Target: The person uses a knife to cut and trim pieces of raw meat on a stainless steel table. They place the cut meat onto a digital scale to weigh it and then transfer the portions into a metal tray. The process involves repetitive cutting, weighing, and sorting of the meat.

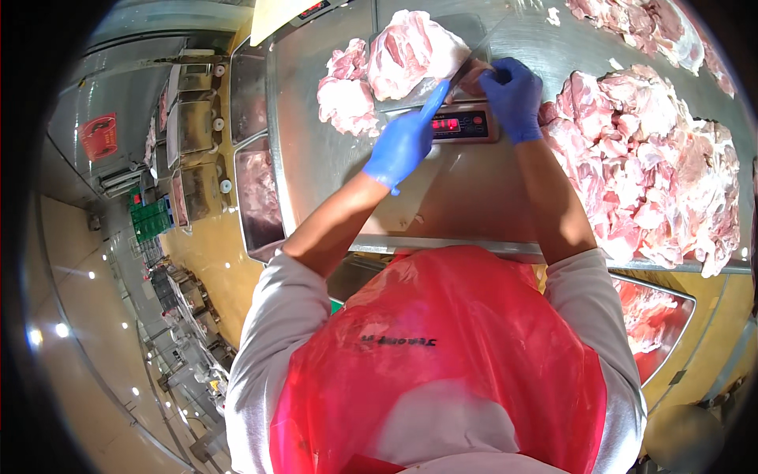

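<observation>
My left hand (pixel 401 148), in a blue glove, is closed round the blue handle of a knife (pixel 435 99). Its blade points up and to the right, across the edge of a large piece of raw meat (pixel 410 54) lying on a digital scale (pixel 467 124). At the scale's right side my right hand (pixel 515 99), also gloved in blue, pinches a smaller dark-pink piece of meat (pixel 470 81). The blade passes close beside that piece; whether it touches cannot be made out. More pale meat pieces (pixel 347 99) lie left of the scale.
A big heap of raw meat (pixel 639 158) covers the right side of the steel table (pixel 332 186), with more meat (pixel 643 28) at the far right. Metal bins (pixel 259 186) with meat stand along the left edge. Another meat-filled bin (pixel 651 320) sits below right.
</observation>
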`<state>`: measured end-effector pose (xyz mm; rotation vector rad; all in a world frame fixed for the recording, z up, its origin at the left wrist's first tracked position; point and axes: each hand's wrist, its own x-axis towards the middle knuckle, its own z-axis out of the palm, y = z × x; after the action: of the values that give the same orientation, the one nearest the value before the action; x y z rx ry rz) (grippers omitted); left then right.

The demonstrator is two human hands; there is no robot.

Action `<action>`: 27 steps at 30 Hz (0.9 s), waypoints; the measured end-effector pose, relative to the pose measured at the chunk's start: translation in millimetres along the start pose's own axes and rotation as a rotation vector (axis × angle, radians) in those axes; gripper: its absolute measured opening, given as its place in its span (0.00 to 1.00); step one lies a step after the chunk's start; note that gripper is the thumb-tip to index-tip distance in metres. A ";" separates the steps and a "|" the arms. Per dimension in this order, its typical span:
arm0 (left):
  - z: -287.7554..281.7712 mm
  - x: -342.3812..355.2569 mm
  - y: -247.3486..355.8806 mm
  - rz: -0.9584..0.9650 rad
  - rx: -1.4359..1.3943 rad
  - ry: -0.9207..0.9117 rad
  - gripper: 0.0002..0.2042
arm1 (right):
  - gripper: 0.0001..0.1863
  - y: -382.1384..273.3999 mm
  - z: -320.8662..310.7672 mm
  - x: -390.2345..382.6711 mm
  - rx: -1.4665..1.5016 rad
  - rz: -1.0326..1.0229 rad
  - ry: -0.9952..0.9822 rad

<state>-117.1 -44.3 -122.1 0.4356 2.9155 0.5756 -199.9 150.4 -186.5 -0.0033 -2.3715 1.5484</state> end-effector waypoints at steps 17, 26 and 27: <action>-12.4 52.1 14.6 0.051 -0.056 0.028 0.35 | 0.06 23.4 -24.4 -17.8 0.153 -0.098 0.016; -19.2 -7.8 8.3 0.018 -0.005 -0.149 0.36 | 0.05 49.9 -49.9 4.4 0.149 -0.007 0.136; -24.7 -16.8 8.5 -0.007 -0.007 -0.180 0.37 | 0.06 53.4 -57.6 9.6 0.170 0.075 0.159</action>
<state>-103.7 -50.7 -94.8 0.4507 2.7419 0.5166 -203.0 225.7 -210.5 -0.1733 -2.1350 1.7118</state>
